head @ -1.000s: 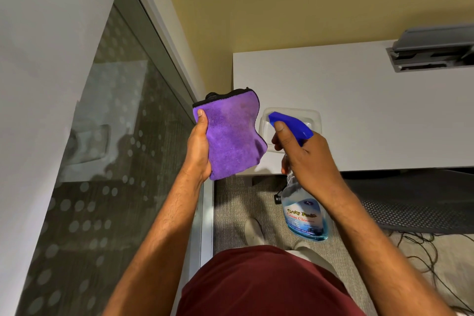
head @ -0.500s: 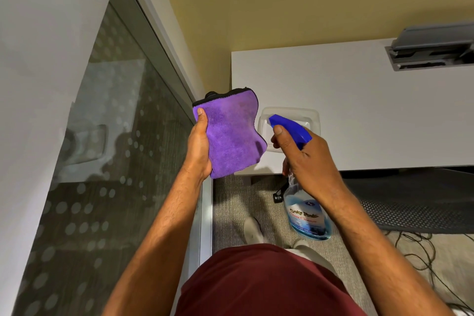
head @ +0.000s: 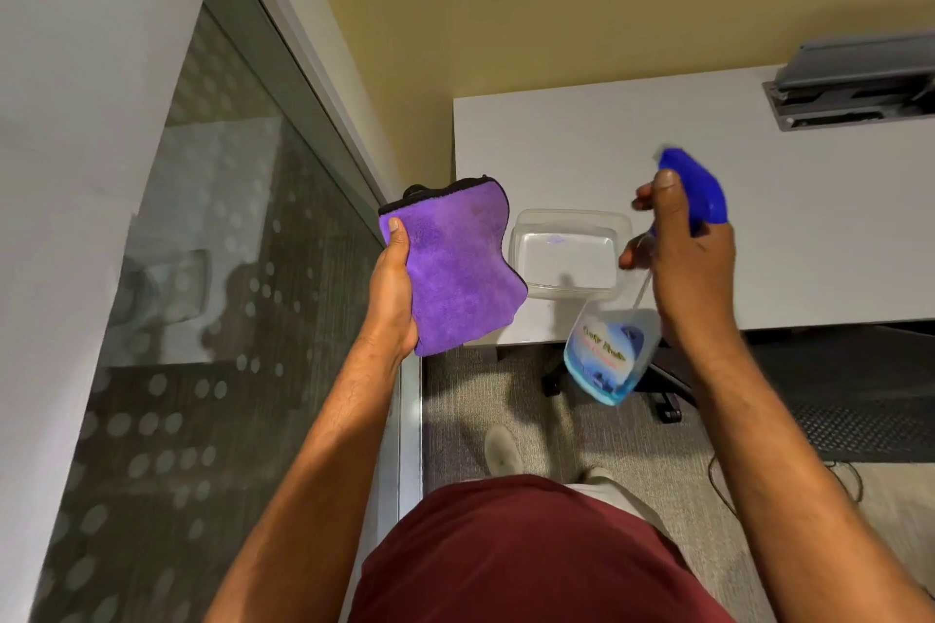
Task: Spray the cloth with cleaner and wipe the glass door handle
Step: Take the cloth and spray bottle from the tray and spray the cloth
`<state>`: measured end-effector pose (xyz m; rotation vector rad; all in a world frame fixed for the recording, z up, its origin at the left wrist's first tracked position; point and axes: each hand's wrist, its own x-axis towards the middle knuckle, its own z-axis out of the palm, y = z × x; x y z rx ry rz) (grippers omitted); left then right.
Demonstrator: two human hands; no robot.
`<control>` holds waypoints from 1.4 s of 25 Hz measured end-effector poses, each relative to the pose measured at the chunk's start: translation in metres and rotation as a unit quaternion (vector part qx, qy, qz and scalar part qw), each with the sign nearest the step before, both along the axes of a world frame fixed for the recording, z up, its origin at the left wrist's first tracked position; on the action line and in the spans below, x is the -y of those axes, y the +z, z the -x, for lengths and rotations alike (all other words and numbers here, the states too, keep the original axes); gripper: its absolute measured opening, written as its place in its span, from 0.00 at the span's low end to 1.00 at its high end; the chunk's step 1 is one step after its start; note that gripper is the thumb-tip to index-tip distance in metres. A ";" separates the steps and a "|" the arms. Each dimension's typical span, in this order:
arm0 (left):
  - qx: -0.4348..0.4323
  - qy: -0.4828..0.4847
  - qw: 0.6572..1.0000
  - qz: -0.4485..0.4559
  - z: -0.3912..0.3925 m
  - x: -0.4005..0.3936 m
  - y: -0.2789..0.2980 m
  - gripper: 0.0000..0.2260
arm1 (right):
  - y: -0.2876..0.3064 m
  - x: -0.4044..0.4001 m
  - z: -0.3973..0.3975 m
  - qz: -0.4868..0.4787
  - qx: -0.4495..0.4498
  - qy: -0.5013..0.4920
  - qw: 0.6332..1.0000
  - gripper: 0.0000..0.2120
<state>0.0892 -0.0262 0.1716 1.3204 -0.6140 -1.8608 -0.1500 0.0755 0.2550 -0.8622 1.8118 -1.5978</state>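
Note:
My left hand (head: 392,288) holds a folded purple cloth (head: 455,263) upright at chest height, thumb on its left edge. My right hand (head: 683,253) grips the neck of a spray bottle (head: 609,354) with a blue trigger head (head: 700,187) and pale blue liquid. The bottle hangs tilted, its base swung toward the cloth, and is blurred by motion. A clear gap separates bottle and cloth. A frosted glass panel with a dot pattern (head: 212,319) runs along the left. No door handle shows.
A white desk (head: 582,152) stands ahead with a clear plastic container (head: 571,253) near its front left corner and a grey cable tray (head: 855,81) at the far right. Chair wheels (head: 668,410) and cables lie on the grey carpet. My shoes show below.
My right hand has swung the spray bottle away to the right and upward, tilting it, so the gap to the cloth has widened. The left hand and cloth have stayed in place.

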 end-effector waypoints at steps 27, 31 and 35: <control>0.041 -0.006 0.998 -0.046 -0.021 -0.024 -0.003 0.34 | -0.150 0.087 0.062 -0.091 -0.046 -0.051 0.994 0.39; 0.022 0.002 0.999 -0.041 -0.027 -0.034 0.004 0.34 | -0.126 0.068 0.045 -0.073 -0.056 -0.113 0.989 0.41; 0.015 0.027 0.999 -0.020 -0.036 -0.055 0.007 0.34 | -0.098 0.038 -0.010 0.024 -0.130 -0.102 0.986 0.30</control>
